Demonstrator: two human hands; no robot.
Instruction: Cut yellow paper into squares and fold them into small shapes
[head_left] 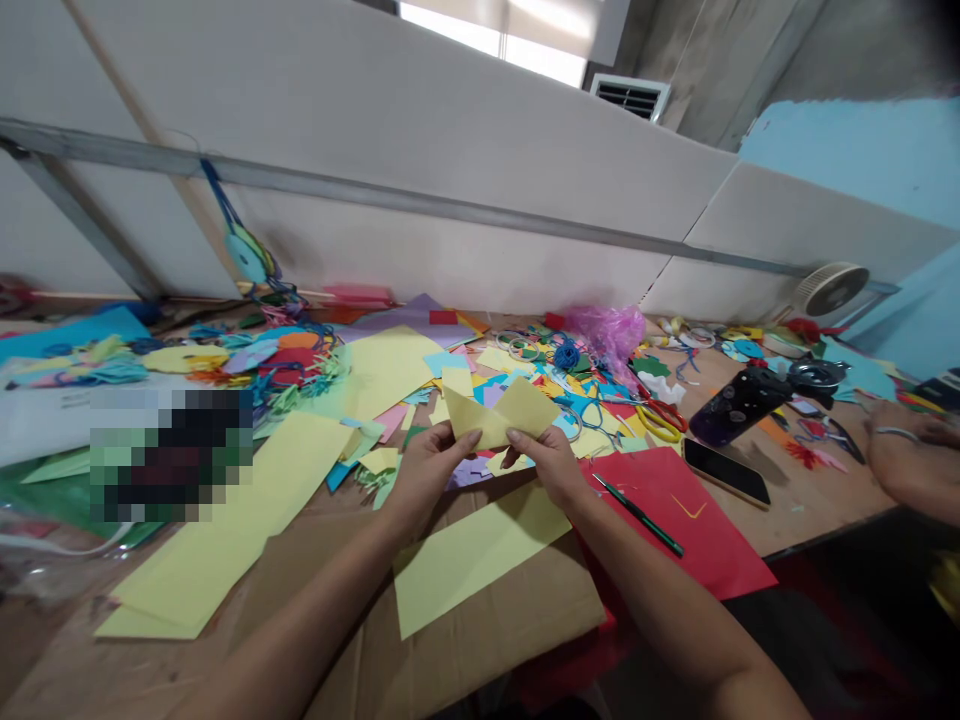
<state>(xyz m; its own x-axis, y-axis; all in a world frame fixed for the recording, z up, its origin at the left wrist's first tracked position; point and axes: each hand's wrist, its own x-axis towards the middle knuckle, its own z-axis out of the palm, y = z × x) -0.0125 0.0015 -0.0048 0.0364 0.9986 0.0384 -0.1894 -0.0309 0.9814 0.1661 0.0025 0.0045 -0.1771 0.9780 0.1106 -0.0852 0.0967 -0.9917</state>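
Note:
A folded piece of yellow paper [491,425] is held up above the table between my two hands. My left hand [439,455] pinches its lower left part, thumb in front. On the other side, my right hand [544,455] grips the lower right part between thumb and fingers. The paper's two upper corners spread apart in a V shape. Below it, a yellow paper strip [480,565] lies on a brown cardboard sheet [517,640]. Red paper [697,500] with a green pen [637,515] on it is near my right forearm.
More yellow strips [247,530] lie at left. Colourful paper scraps, scissors [660,415] and a pink plastic bag [611,335] crowd the back. A phone [726,472] and a dark bottle [739,405] are at right, near another person's arm [911,460].

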